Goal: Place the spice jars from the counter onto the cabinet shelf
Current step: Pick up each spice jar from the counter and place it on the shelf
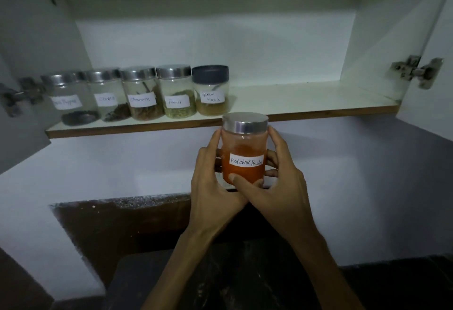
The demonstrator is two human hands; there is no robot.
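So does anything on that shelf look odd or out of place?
Only a small mismatch: the Garam Masala jar has a dark lid, while the four jars to its left and the red chilli powder jar, held in the left hand and right hand, have silver lids. Nothing is spilled or tipped.

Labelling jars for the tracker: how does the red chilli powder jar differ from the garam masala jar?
The red chilli powder jar has a silver metal lid; the garam masala jar has a dark one. The chilli jar is held below the shelf edge by the left hand and right hand; the masala jar stands on the cabinet shelf, at the right end of the row. Chilli is orange-red and fills over half; masala is tan, a low layer. Both are clear jars with handwritten white labels.
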